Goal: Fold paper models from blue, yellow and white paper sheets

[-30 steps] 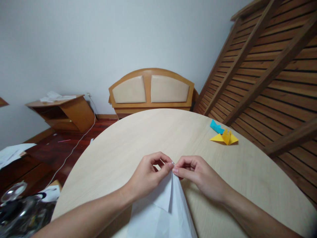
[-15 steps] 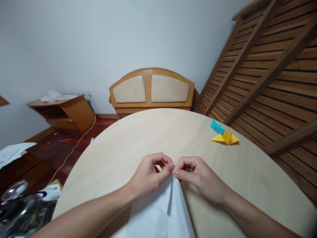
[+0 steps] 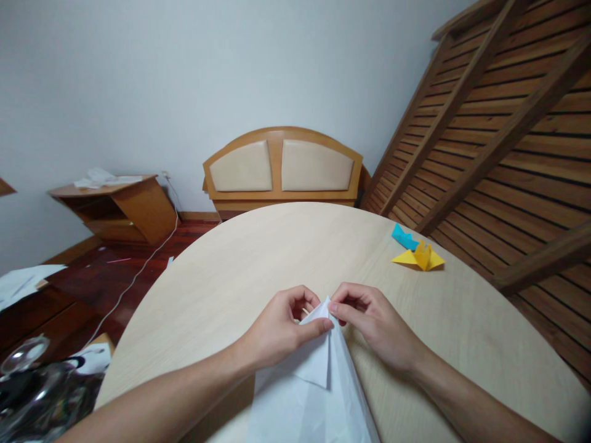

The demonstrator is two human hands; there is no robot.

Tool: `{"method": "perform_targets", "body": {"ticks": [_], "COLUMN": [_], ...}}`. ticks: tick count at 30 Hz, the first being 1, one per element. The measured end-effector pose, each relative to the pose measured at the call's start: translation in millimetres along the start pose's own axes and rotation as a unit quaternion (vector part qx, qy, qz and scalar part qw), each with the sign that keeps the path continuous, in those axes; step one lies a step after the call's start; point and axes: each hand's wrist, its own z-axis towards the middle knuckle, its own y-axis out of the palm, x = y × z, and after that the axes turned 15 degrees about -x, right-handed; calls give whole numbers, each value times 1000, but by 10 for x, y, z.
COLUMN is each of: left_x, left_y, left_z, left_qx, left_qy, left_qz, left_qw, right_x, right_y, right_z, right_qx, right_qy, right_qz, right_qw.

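A large sheet of white paper (image 3: 314,406), folded to a narrow point at its far end, lies over the near part of the round table (image 3: 258,258). My left hand (image 3: 290,323) grips its left folded edge, thumb on top and fingers behind, just below the tip. Pinched at the right side of that tip is my right hand (image 3: 364,323), thumb and forefinger together. A loose triangular flap hangs below the left thumb. The sheet's near end runs out of view at the bottom.
A yellow origami piece (image 3: 421,258) and a blue origami piece (image 3: 405,237) sit near the table's right edge. Slatted wooden panels (image 3: 503,160) lean at the right. Beyond stands a padded headboard (image 3: 282,163). A wooden cabinet (image 3: 138,209) and a cable (image 3: 138,277) are at the left.
The paper's tip has shifted slightly right and shows more between my hands. My left thumb has slid across the flap, and my right hand has risen a little.
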Motion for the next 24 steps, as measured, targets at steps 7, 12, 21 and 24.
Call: {"method": "perform_targets", "body": {"ticks": [7, 12, 21, 24], "left_x": [-3, -8, 49, 39], "left_y": [6, -9, -6, -4], "left_z": [10, -7, -36, -36], "left_qx": [-25, -11, 44, 41], "left_qy": [-34, -17, 6, -2], "left_qz": [-26, 38, 118, 135], "left_qw": [999, 999, 992, 990], "right_x": [17, 26, 37, 50], "right_y": [10, 12, 4, 18], "right_z": [-21, -1, -6, -9], "right_qx": [-1, 18, -7, -6], "right_qy": [-13, 8, -9, -10], "right_qz": [-52, -28, 6, 10], "right_qw": [999, 999, 1000, 1000]}}
